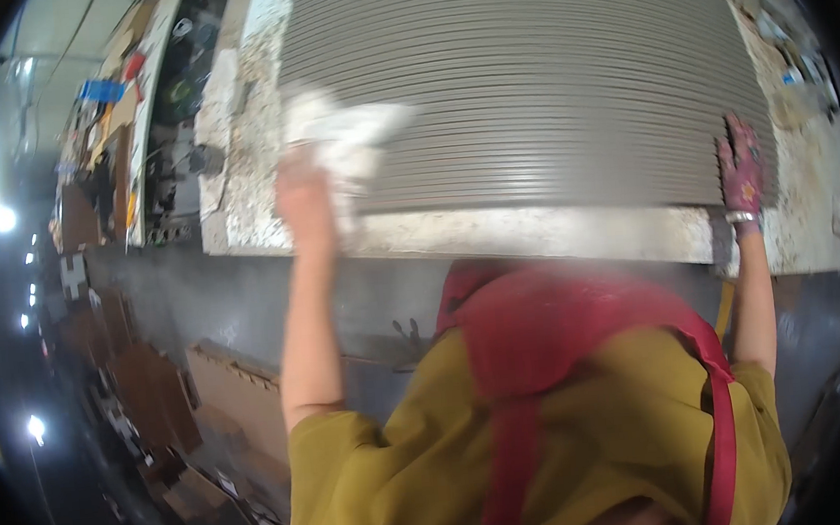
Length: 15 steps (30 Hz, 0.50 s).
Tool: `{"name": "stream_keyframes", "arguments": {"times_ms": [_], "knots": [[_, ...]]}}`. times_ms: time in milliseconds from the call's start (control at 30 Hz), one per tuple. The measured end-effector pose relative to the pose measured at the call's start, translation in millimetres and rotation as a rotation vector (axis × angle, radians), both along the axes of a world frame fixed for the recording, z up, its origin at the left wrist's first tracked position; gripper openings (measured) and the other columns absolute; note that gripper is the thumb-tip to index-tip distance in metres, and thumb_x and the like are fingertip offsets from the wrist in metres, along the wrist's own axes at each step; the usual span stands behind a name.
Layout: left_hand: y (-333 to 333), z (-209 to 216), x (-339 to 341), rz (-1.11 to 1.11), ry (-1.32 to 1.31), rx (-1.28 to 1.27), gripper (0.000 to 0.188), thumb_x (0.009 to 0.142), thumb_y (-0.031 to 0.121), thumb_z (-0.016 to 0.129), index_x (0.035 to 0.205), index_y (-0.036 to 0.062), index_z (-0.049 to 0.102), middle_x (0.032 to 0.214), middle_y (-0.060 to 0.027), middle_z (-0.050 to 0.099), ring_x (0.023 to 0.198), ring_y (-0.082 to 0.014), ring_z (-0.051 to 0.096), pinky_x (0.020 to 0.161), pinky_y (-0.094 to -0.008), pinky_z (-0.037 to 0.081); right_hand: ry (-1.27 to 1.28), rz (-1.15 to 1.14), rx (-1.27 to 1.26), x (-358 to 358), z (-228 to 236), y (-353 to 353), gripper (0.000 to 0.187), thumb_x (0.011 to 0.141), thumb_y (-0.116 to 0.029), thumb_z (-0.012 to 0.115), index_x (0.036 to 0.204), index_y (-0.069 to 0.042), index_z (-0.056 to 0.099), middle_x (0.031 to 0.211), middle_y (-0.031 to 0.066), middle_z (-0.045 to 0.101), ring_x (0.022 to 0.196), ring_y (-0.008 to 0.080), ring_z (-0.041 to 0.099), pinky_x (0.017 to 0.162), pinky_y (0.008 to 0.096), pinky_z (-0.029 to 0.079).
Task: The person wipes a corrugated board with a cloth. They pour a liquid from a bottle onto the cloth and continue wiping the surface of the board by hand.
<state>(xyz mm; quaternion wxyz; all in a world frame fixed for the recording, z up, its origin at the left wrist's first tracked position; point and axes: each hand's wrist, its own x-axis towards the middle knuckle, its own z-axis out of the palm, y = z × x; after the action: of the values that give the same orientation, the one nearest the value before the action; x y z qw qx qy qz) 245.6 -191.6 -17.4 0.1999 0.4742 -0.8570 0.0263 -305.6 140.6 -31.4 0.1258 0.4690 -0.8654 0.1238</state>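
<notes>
My left hand (pixel 304 193), at ten o'clock, grasped a blurred white cloth (pixel 351 135), presumably light, soft and best bunched mid-fold; my gloved right hand (pixel 741 173), near three, lay fingers extended on the ribbed grey panel (pixel 526 106) at one o'clock, likely stiff, best held by its edges.

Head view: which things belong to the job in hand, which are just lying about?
Seemingly in use:
white cloth in left hand
grey ridged panel under gloved right hand
table

Seemingly lying about:
cardboard box, lower left
blue item, upper left
</notes>
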Motion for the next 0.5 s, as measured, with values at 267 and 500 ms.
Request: {"name": "stream_keyframes", "arguments": {"times_ms": [267, 500], "knots": [[19.5, 58.4, -106.4, -0.091, 0.580, -0.014, 0.030, 0.085, 0.010, 0.057, 0.113, -0.0023, 0.055, 0.119, -0.0213, 0.048, 0.114, -0.0374, 0.046, 0.097, -0.0448, 0.035, -0.208, 0.056, -0.304, 45.4, 30.6, -20.6, 0.051, 0.091, -0.031, 0.056, 0.135, -0.006, 0.044, 0.134, 0.0171, 0.048, 0.130, 0.0300, 0.041, 0.105, 0.0397, 0.035], [102.5, 92.2, -231.1, -0.897, 0.536, 0.398, 0.064, 0.076, 0.018, 0.071, 0.133, 0.0078, 0.045, 0.129, -0.0215, 0.047, 0.119, -0.0394, 0.046, 0.100, -0.0437, 0.038, -1.327, 0.314, -0.909, 189.5, 50.3, -101.6, 0.056, 0.089, -0.028, 0.060, 0.136, -0.007, 0.038, 0.129, 0.0087, 0.050, 0.117, 0.0185, 0.049, 0.100, 0.0348, 0.042]]}}
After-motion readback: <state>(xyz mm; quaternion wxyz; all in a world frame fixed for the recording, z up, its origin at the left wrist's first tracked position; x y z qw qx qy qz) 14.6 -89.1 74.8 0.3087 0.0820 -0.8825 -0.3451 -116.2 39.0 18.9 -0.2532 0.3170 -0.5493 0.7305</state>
